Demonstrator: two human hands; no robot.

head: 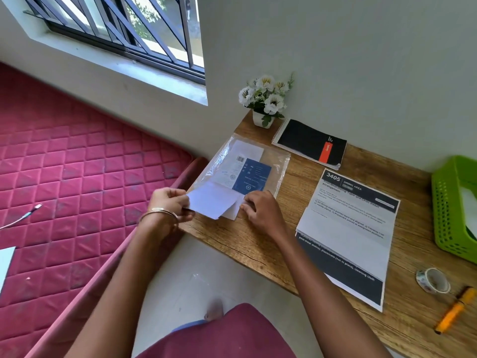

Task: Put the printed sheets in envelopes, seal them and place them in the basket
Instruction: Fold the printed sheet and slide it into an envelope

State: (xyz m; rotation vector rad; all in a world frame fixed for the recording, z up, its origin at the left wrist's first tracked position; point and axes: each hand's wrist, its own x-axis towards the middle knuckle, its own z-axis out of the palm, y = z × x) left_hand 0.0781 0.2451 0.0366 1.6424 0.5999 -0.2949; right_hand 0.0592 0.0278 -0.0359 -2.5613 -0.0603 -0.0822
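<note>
We are early on: our left hand [171,202] pinches a white envelope [213,204] by its edge while our right hand [260,210] pinches its other end, over the clear envelope packet [273,164]. The printed sheets [346,228] lie unfolded beside us; the green basket [449,202] already holds something white. Tape roll [433,280], orange pen [455,310] and notebook [309,143] sit clear.

On the table [258,244], the envelope packet [242,166] lies at the left edge, my left hand [169,202] and right hand [260,210] at its near end. Behind it stands the flowerpot [263,118], the notebook [309,143] to its right. The printed sheets [346,228] lie right of my hands; the basket [454,205] is farther right, and the tape roll [433,280] and marker [454,310] lie nearer me.
</note>
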